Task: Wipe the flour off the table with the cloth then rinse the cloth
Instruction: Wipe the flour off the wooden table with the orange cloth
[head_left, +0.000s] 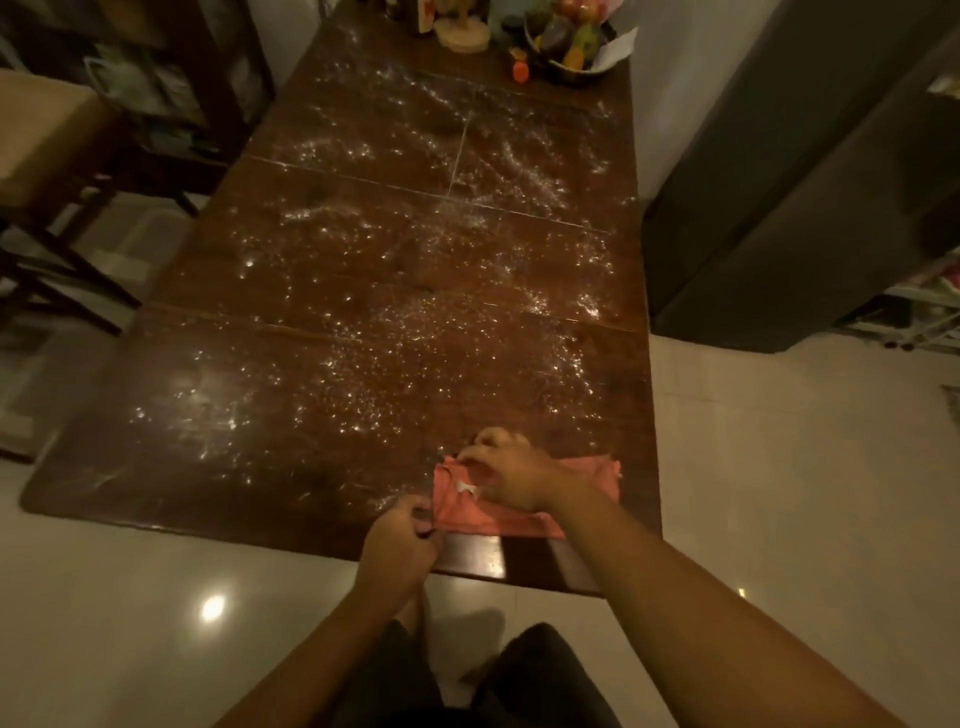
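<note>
Left hand (402, 540) fingers pinch cloth (498, 512) corner at desk (156, 467) near edge; right hand (511, 480) fingers pinch cloth; flour (389, 322) beyond.

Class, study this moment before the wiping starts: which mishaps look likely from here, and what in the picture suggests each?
1. The pink cloth lies at the near edge of the dark wooden table, so inward strokes may push the scattered white flour onto the pale tiled floor.
2. Long strokes toward the far end could bump the fruit bowl.
</note>
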